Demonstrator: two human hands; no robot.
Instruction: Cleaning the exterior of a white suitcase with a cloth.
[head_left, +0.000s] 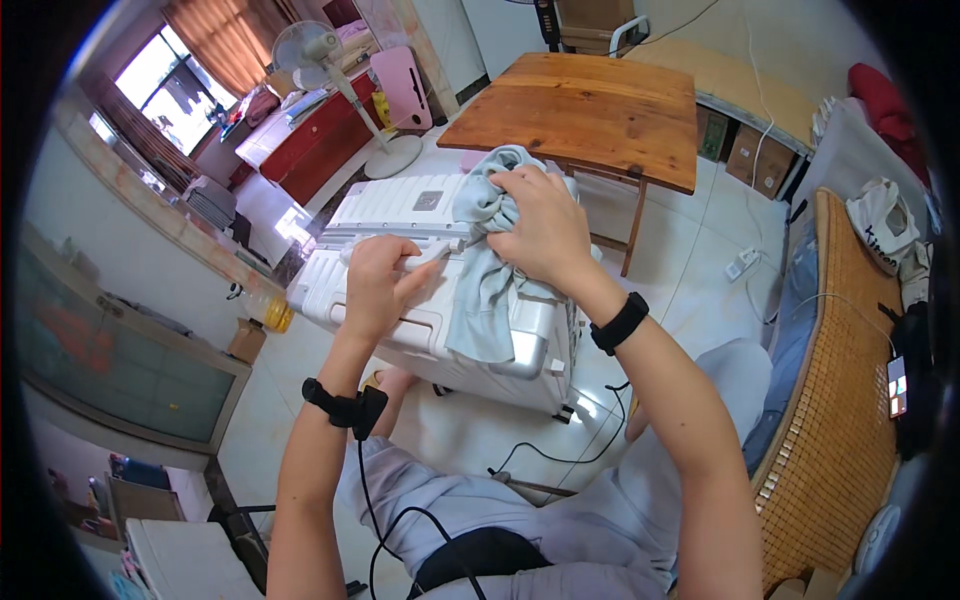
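Note:
A white hard-shell suitcase (405, 341) stands on the tiled floor in front of my knees. My left hand (379, 281) is closed around its pale carry handle (431, 255), near the middle of the side facing up. A crumpled light grey-green cloth (484, 300) lies over the right part of the case, one end hanging toward me over the edge. My right hand (544, 221) grips the bunched upper part of this cloth against the suitcase. The fingertips of that hand are partly hidden in the folds.
Beyond the suitcase stands a wooden folding table (585, 112). A pedestal fan (394, 154) is at the back left. On the right is a bed or bench with a woven mat (825, 390). A black cable (555, 456) and a white power strip (742, 264) lie on the floor.

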